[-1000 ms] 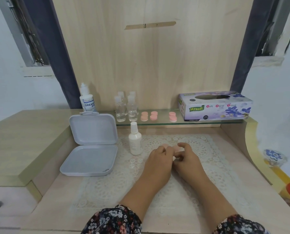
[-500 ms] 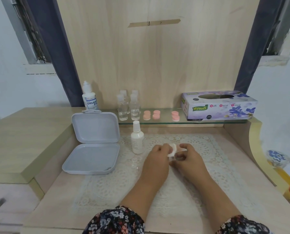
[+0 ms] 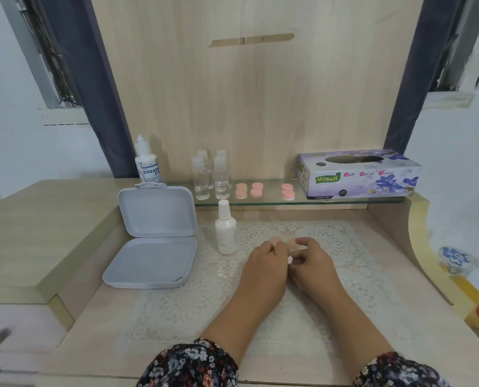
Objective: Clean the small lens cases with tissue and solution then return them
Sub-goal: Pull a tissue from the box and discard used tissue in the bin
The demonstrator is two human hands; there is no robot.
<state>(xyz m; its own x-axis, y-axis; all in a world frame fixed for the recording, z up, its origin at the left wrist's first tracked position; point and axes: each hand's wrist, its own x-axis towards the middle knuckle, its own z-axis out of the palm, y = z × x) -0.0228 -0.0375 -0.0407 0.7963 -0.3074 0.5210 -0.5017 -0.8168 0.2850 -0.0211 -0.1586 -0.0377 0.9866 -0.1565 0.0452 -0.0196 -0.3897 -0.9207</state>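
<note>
My left hand (image 3: 266, 265) and my right hand (image 3: 312, 262) meet over the lace mat (image 3: 344, 261), fingers curled. Between them is a small pink lens case, seen as two round pink parts. My left fingers hold one part (image 3: 274, 240) and my right thumb and fingers pinch the other (image 3: 292, 244). I cannot tell whether the two parts are joined. A white solution bottle (image 3: 226, 233) stands just left of my hands. Three more pink lens cases (image 3: 256, 189) lie on the glass shelf (image 3: 269, 203). The tissue box (image 3: 358, 174) sits at the shelf's right end.
An open grey plastic box (image 3: 154, 238) lies left of the mat, lid upright. A Dream Eye bottle (image 3: 148, 163) and several clear small bottles (image 3: 211, 177) stand at the back. A raised wooden ledge (image 3: 37, 233) is to the left, and the desk's curved side (image 3: 417, 241) to the right.
A white round piece that showed upright between my fingertips half a second ago is gone from sight; two pink parts show instead. The hands stay in the same spot.
</note>
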